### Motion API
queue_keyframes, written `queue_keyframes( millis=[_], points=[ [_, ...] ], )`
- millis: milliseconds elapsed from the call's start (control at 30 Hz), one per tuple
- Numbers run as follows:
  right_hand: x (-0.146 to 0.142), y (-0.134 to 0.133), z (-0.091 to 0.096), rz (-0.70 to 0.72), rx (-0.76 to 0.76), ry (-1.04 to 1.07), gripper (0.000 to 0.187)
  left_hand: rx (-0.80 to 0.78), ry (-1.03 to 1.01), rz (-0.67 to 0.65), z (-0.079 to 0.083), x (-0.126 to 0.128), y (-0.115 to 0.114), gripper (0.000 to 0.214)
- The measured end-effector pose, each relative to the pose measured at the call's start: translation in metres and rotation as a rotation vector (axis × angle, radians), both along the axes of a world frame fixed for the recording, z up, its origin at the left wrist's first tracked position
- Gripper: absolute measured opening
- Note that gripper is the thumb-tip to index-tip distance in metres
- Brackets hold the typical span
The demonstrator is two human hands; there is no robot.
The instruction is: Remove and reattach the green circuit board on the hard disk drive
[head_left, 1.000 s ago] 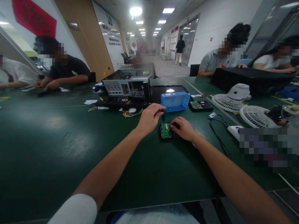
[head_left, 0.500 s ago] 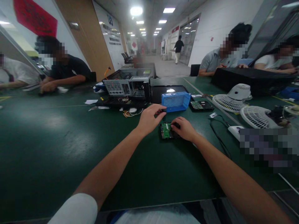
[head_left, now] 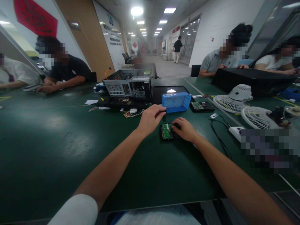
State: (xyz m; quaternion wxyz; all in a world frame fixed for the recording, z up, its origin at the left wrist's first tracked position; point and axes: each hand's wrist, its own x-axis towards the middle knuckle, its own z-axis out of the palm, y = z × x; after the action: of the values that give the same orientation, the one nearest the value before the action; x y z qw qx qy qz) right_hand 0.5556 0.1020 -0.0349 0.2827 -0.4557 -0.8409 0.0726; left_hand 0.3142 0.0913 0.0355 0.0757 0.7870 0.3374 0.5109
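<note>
Hard drive (head_left: pixel 167 131) lies board-up on the desk (head_left: pixel 70 140), long axis pointing away from us. Right grip (head_left: pixel 185 128) is nearer, curled over its right side, pinning it. Left grip (head_left: pixel 151 118) sits just up-left, pinching a thin dark tool (head_left: pixel 159 113).

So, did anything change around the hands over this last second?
Very little. The left hand keeps its pinch on the small dark tool, whose tip pointed down before and is now drawn up between the fingers. The right hand stays on the hard drive, which has not shifted on the green table. Behind, the person in the corridor has walked on.
</note>
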Motion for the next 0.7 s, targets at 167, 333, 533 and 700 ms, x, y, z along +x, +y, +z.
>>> queue_keyframes(
  millis=[167, 333, 533, 700],
  points=[
    [0.0005, 0.0008, -0.0008, 0.007, 0.001, -0.002, 0.012, -0.01, 0.034, 0.019, 0.0004, -0.0001, -0.0007, 0.021],
    [0.0001, 0.0004, -0.0002, 0.004, 0.004, -0.007, 0.012, -0.117, -0.035, -0.025, -0.0009, 0.0022, -0.0019, 0.024],
    [-0.0002, -0.0004, 0.0002, 0.01, 0.01, -0.006, 0.011, -0.178, -0.125, -0.063, -0.0035, 0.0039, -0.0006, 0.027],
    [0.0, -0.0003, 0.0006, 0.011, 0.005, -0.009, 0.012, -0.192, -0.129, -0.023, -0.0034, 0.0032, -0.0003, 0.032]
  ],
)
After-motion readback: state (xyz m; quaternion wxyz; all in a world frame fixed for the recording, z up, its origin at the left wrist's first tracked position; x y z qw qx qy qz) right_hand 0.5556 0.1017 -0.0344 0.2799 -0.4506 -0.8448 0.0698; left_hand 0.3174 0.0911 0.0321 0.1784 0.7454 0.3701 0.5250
